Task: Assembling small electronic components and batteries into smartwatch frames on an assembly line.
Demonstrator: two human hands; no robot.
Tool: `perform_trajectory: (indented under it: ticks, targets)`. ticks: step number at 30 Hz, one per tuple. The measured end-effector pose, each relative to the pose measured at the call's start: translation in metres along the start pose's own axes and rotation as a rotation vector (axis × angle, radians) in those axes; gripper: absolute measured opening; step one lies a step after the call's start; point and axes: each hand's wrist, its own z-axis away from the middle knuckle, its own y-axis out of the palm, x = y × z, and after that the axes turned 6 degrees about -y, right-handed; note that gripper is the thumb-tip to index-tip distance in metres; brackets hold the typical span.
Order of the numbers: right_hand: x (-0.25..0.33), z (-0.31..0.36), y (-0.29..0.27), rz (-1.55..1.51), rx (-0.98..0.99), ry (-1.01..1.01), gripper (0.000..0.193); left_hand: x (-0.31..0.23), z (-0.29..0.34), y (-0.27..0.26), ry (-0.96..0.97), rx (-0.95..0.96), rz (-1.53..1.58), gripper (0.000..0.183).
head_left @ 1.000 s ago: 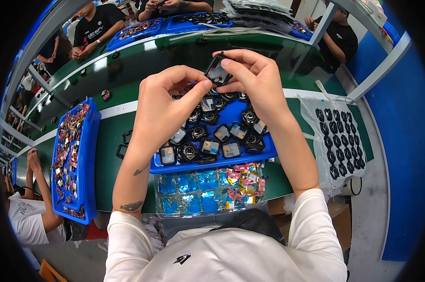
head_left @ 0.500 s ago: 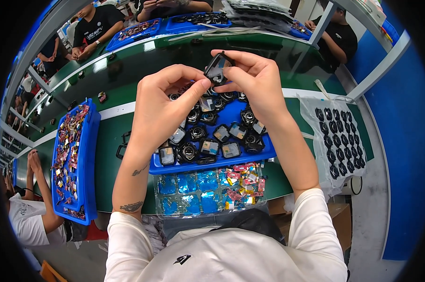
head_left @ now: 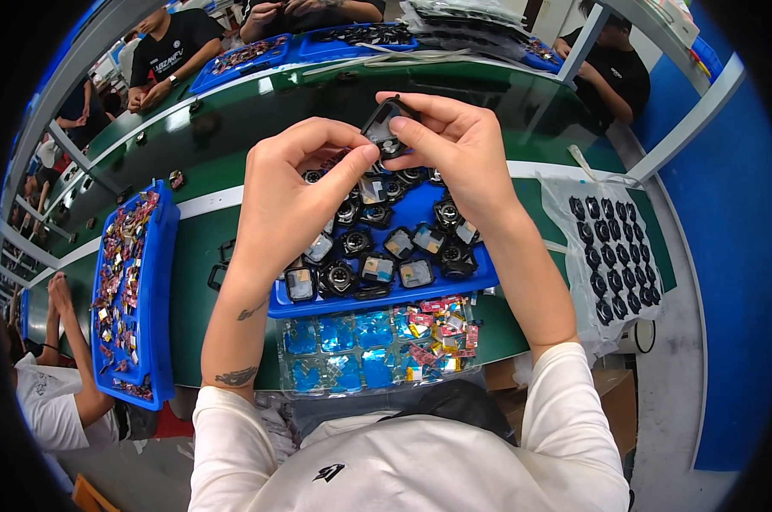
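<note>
Above the far end of the blue tray (head_left: 417, 207), a black squarish watch case (head_left: 375, 128) is held up, tilted, its grey inner side showing. My right hand (head_left: 463, 149) grips its right side, the thumb laid over the inside and the fingers behind. At the lower left edge, my left hand (head_left: 296, 175) pinches with thumb and fingertips; some of its fingers are hidden. Below lie many similar watch cases, such as one with a grey inside (head_left: 416, 273) and one with a round ring (head_left: 339, 277).
Nearest me, a clear compartment tray (head_left: 288, 384) holds blue film-covered pieces and red-and-yellow circuit parts (head_left: 441, 328). On the left stands a blue bin (head_left: 166, 282) of small parts. Rows of black pieces (head_left: 616, 256) lie on a white sheet at right. Co-workers sit across the green bench (head_left: 275, 111).
The watch case has tilted further and shifted slightly left in my hands. My right thumb has moved up across its inner side. The view has shifted slightly.
</note>
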Motion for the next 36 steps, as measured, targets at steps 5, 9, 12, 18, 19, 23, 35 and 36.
perform_trajectory:
  ticks: [5,9,12,18,19,23,35,36]
  targets:
    - [-0.0007,0.0006,0.0015,-0.015,-0.006,0.009,0.031,0.0013,-0.0003,0.0007,0.024,-0.001,0.033,0.012]
    - [0.0044,0.0011,-0.0007,0.047,0.004,0.031,0.029,0.0001,-0.0009,0.0015,0.044,0.007,0.024,0.011]
    - [0.0030,0.0004,0.0030,0.010,0.017,0.068,0.029,-0.0007,0.0005,0.0000,0.034,0.005,-0.022,0.010]
    - [0.0013,-0.0004,0.0033,0.034,0.016,0.081,0.031,0.0013,0.0005,0.0025,0.040,-0.031,0.006,0.012]
    - [0.0006,-0.0006,0.0012,0.037,0.035,0.069,0.033,0.0008,0.0005,0.0030,0.040,-0.033,0.005,0.012]
    - [0.0012,0.0007,0.0026,0.020,0.097,0.103,0.035,-0.0006,0.0018,0.0044,0.010,-0.012,-0.017,0.012]
    - [0.0017,0.0021,0.0036,0.039,-0.007,0.049,0.019,0.0028,-0.0020,0.0031,-0.002,-0.085,-0.006,0.011]
    - [0.0021,0.0017,0.0033,0.080,-0.031,0.037,0.021,0.0015,-0.0022,0.0023,0.026,-0.095,0.000,0.011]
